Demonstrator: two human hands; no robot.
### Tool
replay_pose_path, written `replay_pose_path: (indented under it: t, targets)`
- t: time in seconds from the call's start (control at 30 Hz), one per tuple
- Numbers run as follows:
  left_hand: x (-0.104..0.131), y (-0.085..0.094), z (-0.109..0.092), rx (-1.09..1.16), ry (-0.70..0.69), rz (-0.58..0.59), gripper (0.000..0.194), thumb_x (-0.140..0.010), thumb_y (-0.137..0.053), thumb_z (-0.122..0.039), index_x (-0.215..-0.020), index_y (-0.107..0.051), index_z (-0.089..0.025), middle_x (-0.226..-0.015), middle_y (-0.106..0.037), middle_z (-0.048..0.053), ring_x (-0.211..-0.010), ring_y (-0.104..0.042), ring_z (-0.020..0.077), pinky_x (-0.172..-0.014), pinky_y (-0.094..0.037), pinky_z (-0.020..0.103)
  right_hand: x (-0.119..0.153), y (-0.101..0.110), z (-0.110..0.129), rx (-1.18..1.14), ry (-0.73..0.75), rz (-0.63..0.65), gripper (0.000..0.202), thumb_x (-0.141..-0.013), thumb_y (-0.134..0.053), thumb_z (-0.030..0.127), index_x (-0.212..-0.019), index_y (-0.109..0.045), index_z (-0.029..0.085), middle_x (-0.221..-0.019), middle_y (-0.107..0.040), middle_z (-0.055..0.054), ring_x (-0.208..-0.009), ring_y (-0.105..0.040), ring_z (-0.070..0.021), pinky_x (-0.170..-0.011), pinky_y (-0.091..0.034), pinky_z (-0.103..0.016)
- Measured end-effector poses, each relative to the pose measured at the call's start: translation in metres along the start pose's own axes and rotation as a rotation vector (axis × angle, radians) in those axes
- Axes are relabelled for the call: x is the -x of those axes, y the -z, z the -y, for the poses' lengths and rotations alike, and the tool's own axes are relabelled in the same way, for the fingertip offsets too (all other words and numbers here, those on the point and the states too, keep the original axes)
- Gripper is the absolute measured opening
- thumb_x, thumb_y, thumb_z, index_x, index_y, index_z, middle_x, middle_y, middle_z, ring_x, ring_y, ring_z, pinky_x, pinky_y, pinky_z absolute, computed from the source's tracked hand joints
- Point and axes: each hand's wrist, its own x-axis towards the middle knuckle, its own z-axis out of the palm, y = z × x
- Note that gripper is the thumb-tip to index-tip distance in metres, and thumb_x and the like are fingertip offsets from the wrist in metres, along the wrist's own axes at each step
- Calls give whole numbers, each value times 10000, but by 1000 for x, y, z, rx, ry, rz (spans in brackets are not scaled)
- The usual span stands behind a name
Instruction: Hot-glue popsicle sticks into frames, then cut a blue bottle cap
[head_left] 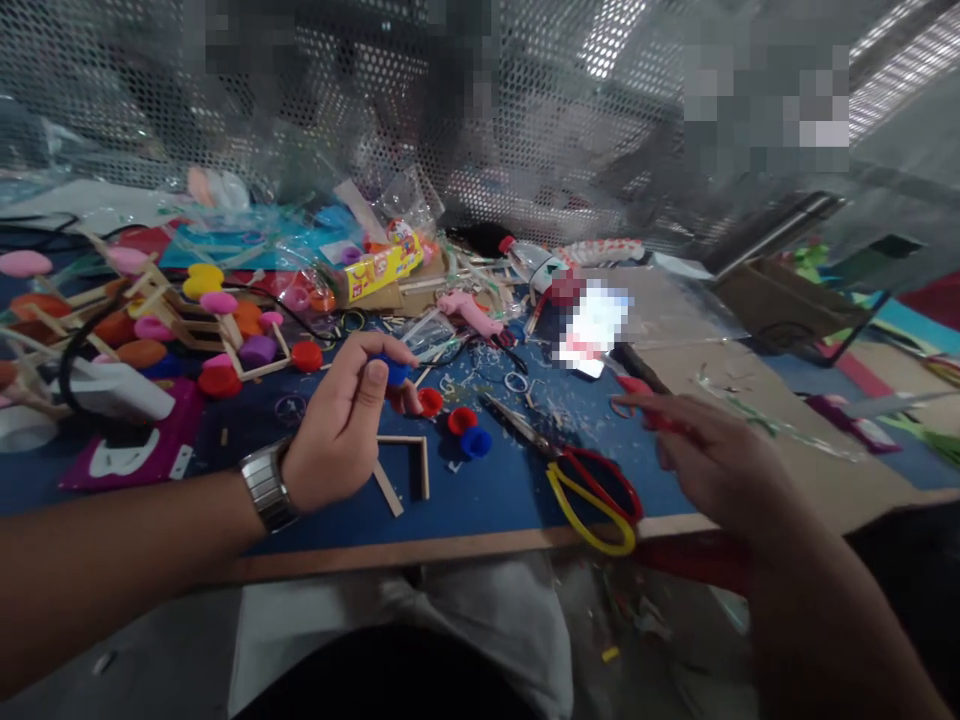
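My left hand (341,415), with a metal watch on its wrist, pinches a blue bottle cap (394,369) between thumb and fingers above the table. My right hand (712,450) is closed around a red-handled tool (643,395), whose blurred tip points left; its exact kind is unclear. Just right of my left hand lie red caps (462,420) and a blue cap (476,442). A small frame of wooden sticks (424,468) sits below that hand. Between my hands rest scissors (592,500) with red and yellow handles, blades pointing to the back left.
A pink glue gun (472,314), a plastic bottle (534,265) and a lit phone (592,330) lie farther back. Stick-and-cap assemblies (176,320) crowd the left beside a purple box (135,440). Cardboard (795,440) covers the right. Scraps litter the blue tabletop (487,510).
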Motion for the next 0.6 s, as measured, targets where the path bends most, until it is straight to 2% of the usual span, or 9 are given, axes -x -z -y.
replay_pose_path:
  t: [0.07,0.1,0.17,0.23,0.4,0.53,0.6]
  targets:
    - [0,-1,0,58,-14,-29,262,-1055,-520,-495,-1044,-583,-241,-1096,-578,51,-745,-638,147,-712,-573,386,12,-9,19,-15,62,54,332,-961,-550,359,-1253,-707,353,-967,-719,-117,-800,-739,-363,-678,-620,-539]
    - [0,-1,-1,79,-25,-39,261,-1054,-519,-495,-1036,-584,-243,-1097,-573,49,-744,-632,144,-712,-572,385,19,-15,27,20,69,100,394,-922,-643,433,-1305,-684,349,-1010,-712,-123,-834,-749,-372,-684,-635,-543]
    - [1,-1,-1,107,-45,-52,262,-1056,-514,-495,-1031,-586,-245,-1076,-568,44,-737,-619,142,-715,-568,386,30,-25,39,75,107,162,656,-785,-792,529,-1384,-636,311,-1017,-687,-122,-813,-753,-377,-647,-647,-544]
    - [2,-1,-1,117,-51,-57,268,-1055,-515,-500,-1032,-588,-243,-1067,-563,44,-732,-613,142,-719,-561,389,38,-31,43,134,117,174,739,-768,-803,543,-1431,-596,290,-1065,-671,-135,-825,-758,-373,-624,-650,-531]
    - [1,-1,-1,151,-59,-71,269,-1042,-544,-501,-1022,-605,-239,-1049,-575,47,-726,-605,147,-704,-555,385,35,-22,35,62,187,237,591,-882,-702,428,-1446,-584,294,-1043,-675,-121,-814,-759,-317,-662,-662,-496]
    - [-2,0,0,218,-34,-101,288,-1014,-597,-512,-999,-620,-226,-1034,-597,45,-741,-627,146,-698,-585,352,22,-14,17,14,242,248,536,-899,-660,314,-1431,-598,302,-1059,-704,-119,-867,-762,-309,-714,-660,-471]
    - [-3,-1,1,256,7,-104,311,-996,-624,-525,-986,-624,-214,-1012,-609,34,-726,-648,133,-688,-597,323,16,-14,8,24,248,185,489,-900,-645,298,-1389,-632,297,-1043,-717,-117,-866,-759,-315,-711,-653,-466]
